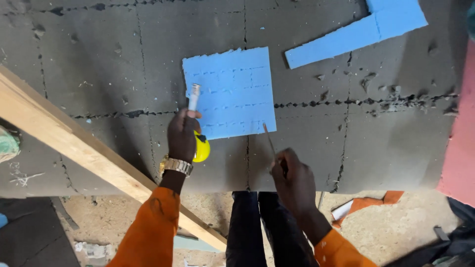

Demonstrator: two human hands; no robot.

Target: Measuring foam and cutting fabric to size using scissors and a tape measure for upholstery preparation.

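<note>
A square of blue foam (230,91) lies on a dark grey foam work surface (109,64); faint grid lines are scored into it. My left hand (182,136) rests at the square's lower left corner, gripping a yellow tape measure (202,148) and a white marker (194,97) that points up along the foam's left edge. My right hand (293,180) is below the square's lower right corner, closed on a thin stick-like tool (269,141) whose tip touches that corner.
A long wooden plank (74,143) runs diagonally at the left. An L-shaped blue foam strip (356,32) lies at the upper right. A pink sheet edge (460,143) borders the right side. Orange scraps (371,202) lie on the sandy floor below.
</note>
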